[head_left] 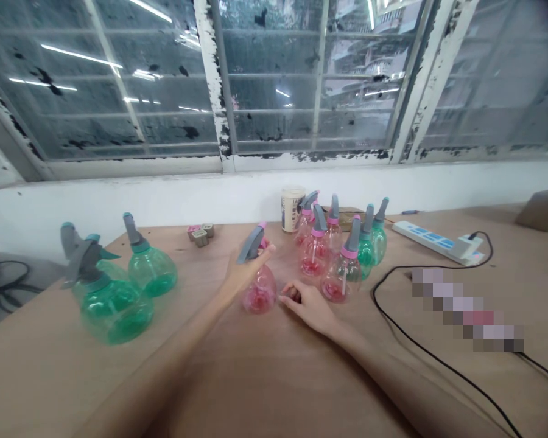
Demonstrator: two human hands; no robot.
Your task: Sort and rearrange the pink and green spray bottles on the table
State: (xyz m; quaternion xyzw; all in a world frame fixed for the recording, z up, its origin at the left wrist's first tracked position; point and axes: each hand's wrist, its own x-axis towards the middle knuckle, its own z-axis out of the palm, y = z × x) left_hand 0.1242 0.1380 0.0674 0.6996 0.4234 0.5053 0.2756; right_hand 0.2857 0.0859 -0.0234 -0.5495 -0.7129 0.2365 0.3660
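Just left of the table's middle, a pink spray bottle (pixel 259 293) with a grey spray head stands upright. My left hand (pixel 249 267) is closed around its neck, just below the head. Beside the bottle's lower right side, my right hand (pixel 308 304) rests on the table with its fingers loosely curled, and nothing shows in them. Close beyond that hand is another pink spray bottle (pixel 335 291). Several more pink bottles, including one in the middle of the group (pixel 313 264), stand behind it, along with two green spray bottles (pixel 378 243).
More green spray bottles (pixel 116 313) stand at the table's left. Small blocks (pixel 200 238) and a white canister (pixel 293 213) sit near the wall. On the right lie a power strip (pixel 432 242), a black cable (pixel 420 337) and a pixelated patch. A brown box (pixel 541 210) is far right.
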